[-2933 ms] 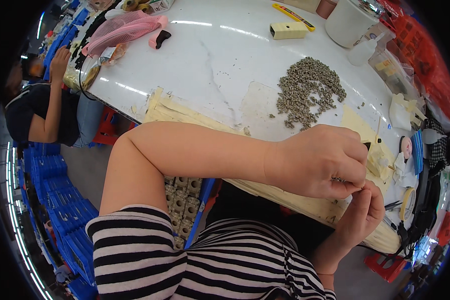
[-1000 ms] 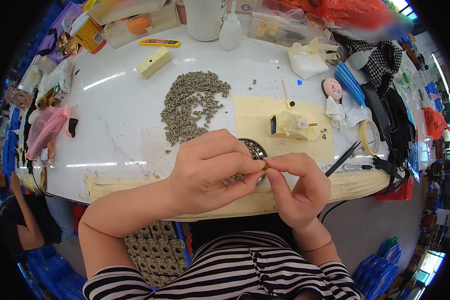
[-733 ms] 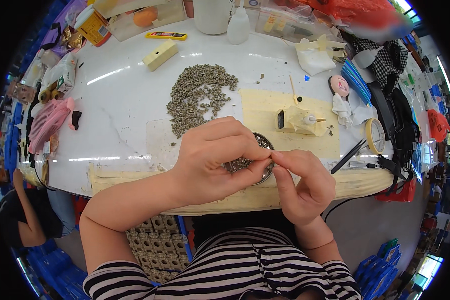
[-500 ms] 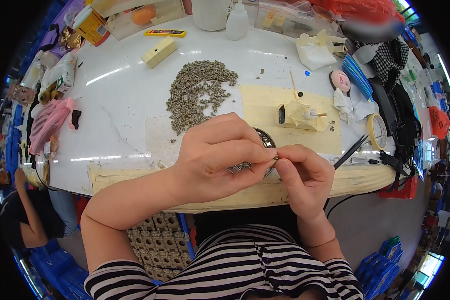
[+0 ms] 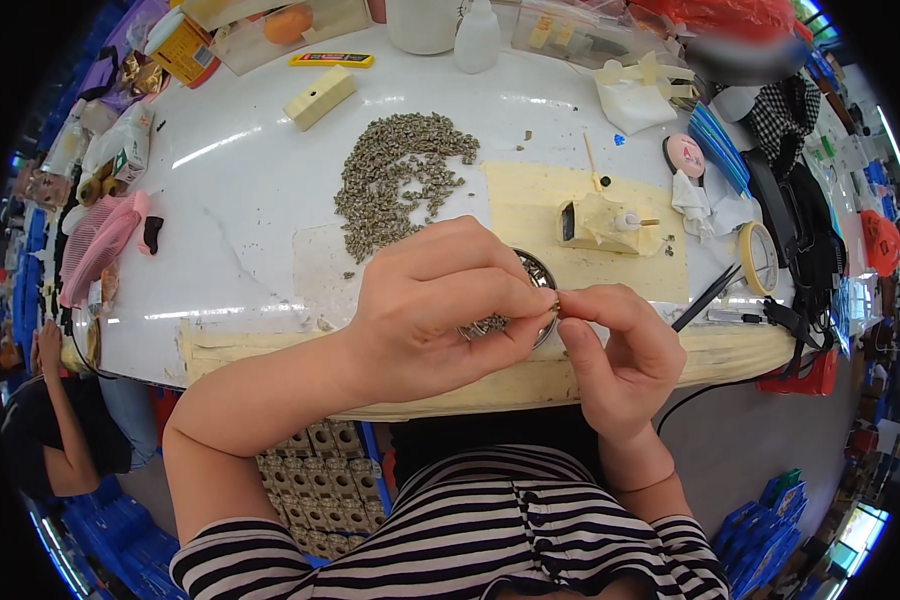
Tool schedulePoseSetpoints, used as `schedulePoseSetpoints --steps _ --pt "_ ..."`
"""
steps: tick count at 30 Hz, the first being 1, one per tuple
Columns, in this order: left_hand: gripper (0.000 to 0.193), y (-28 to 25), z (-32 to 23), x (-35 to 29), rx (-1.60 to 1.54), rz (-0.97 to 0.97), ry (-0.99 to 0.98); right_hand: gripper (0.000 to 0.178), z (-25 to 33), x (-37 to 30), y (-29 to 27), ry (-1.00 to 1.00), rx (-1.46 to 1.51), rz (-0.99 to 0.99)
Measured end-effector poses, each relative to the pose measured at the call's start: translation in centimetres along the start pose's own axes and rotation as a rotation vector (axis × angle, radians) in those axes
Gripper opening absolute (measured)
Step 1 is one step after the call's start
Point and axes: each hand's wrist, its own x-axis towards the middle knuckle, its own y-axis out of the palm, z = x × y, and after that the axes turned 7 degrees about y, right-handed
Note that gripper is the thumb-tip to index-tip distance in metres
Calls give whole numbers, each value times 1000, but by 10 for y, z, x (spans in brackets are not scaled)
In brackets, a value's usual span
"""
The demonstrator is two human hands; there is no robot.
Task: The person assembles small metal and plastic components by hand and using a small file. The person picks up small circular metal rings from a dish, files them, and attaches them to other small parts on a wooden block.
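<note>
Over a round metal dish (image 5: 544, 272) near the table's front edge, my two hands meet fingertip to fingertip. My left hand (image 5: 440, 305) is closed in a pinch on a tiny metal part (image 5: 555, 307), mostly covered by the fingers. From the other side, my right hand (image 5: 620, 355) has its forefinger tip on that part, with the thumb bent just below. Small metal parts (image 5: 490, 324) lie in the dish, partly hidden by my left hand. Beyond it spreads a loose pile of similar parts (image 5: 395, 150).
To the right, a tape-wrapped block (image 5: 600, 222) with a peg stands on a yellowish taped sheet (image 5: 530, 190). Black tweezers (image 5: 708, 297) and a tape roll (image 5: 758, 258) lie further right. A pale block (image 5: 320, 98) and a yellow box cutter (image 5: 332, 61) lie far back. Another person (image 5: 55, 430) sits at left.
My right hand has shifted slightly to the right, its thumb and forefinger a little looser. My left hand stays nearly in place, still pinching. The other person's hand at far left has moved slightly.
</note>
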Motion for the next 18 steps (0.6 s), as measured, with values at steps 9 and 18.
schedulePoseSetpoints --steps 9,18 --pt "24 1 1 0 0 12 53 16 0 -2 1 316 392 61" --pt "22 -2 -3 1 53 37 -11 24 4 4 7 -284 -250 -93"
